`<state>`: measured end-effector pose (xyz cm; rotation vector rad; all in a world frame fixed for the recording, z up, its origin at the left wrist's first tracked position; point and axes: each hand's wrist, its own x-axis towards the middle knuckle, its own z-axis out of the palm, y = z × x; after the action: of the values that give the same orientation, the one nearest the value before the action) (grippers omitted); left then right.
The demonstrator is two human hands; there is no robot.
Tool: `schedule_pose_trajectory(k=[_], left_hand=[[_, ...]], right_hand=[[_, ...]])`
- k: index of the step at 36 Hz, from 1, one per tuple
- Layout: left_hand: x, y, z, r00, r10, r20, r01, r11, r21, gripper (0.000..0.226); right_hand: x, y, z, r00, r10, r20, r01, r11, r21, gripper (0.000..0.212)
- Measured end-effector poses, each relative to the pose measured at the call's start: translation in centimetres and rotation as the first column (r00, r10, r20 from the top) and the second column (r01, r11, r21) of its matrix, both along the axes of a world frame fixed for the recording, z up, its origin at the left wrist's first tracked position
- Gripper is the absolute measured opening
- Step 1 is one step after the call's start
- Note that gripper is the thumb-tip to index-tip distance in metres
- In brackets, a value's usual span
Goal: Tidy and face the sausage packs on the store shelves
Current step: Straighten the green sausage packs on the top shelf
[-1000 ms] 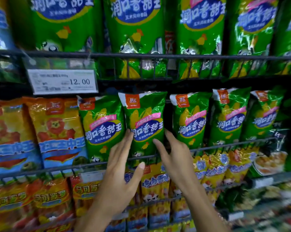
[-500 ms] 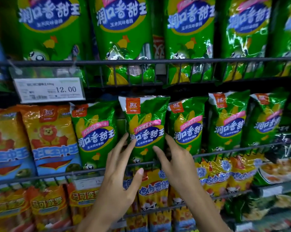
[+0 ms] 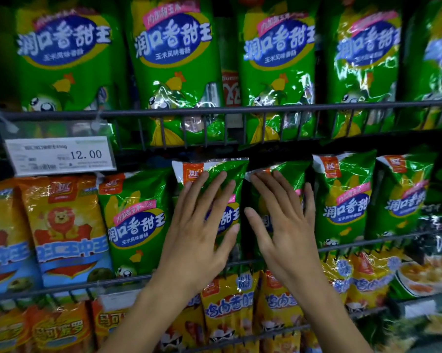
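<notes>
Bare left hand (image 3: pixel 197 233) flat, fingers spread, pressing front of green sausage pack (image 3: pixel 216 171) on middle wire shelf (image 3: pixel 367 242). Right hand (image 3: pixel 283 225) likewise flat on neighbouring green pack (image 3: pixel 288 169). Orange packs (image 3: pixel 64 225) further left, price tag (image 3: pixel 59 155) above them.

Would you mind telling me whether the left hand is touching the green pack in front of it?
Touching: the head view shows the left hand lying flat, fingers straight, on the green pack.
</notes>
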<state>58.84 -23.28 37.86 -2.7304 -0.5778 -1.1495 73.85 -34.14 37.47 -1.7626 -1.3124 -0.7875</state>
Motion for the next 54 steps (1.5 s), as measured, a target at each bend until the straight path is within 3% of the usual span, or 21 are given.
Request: schedule_pose_trajectory(k=[6,20,25,29,35,40,45,49,54], left_hand=[[-0.2,0.3,-0.3,1.0,0.026,0.017,-0.026,1.0,0.0,0.066],[0.5,0.6,0.2,0.998,0.061,0.016,-0.06,0.998,-0.014,0.063],[-1.5,0.2,0.1,0.995,-0.058,0.081,0.062,0.996,-0.056,0.061],[-4.7,-0.2,-1.7,0.985,-0.035,0.166,0.052,0.994,-0.097,0.06],[-10.0,0.1,-5.7,0.966,0.193,0.174,-0.148,0.959,-0.243,0.058],[-12.7,1.0,-6.9,0.959,0.224,0.171,-0.174,0.948,-0.266,0.06],[-14.2,1.9,-7.2,0.961,0.189,0.201,-0.113,0.934,-0.339,0.062],[-14.6,2.0,-7.4,0.969,0.123,0.214,-0.027,0.916,-0.4,0.063],[-15.4,2.9,-7.1,0.976,0.03,0.215,0.065,0.905,-0.421,0.065]], right_hand=[[0.3,0.0,1.3,0.984,-0.179,-0.017,0.178,0.982,-0.057,0.052],[0.3,0.5,2.3,0.979,-0.202,-0.037,0.196,0.973,-0.122,0.059],[-0.6,-0.5,1.2,0.993,0.03,-0.115,-0.025,0.999,0.04,0.06],[-2.5,-1.0,-1.5,0.964,0.251,-0.091,-0.236,0.96,0.149,0.055],[-6.4,-0.2,-4.9,0.844,0.48,-0.237,-0.471,0.877,0.096,0.052],[-10.0,1.6,-5.5,0.759,0.547,-0.354,-0.579,0.815,0.02,0.055],[-12.6,3.0,-5.5,0.75,0.429,-0.504,-0.546,0.831,-0.105,0.073],[-13.2,3.5,-4.9,0.739,0.302,-0.602,-0.421,0.905,-0.063,0.081],[-14.9,4.8,-4.3,0.875,0.113,-0.472,-0.246,0.941,-0.232,0.084]])
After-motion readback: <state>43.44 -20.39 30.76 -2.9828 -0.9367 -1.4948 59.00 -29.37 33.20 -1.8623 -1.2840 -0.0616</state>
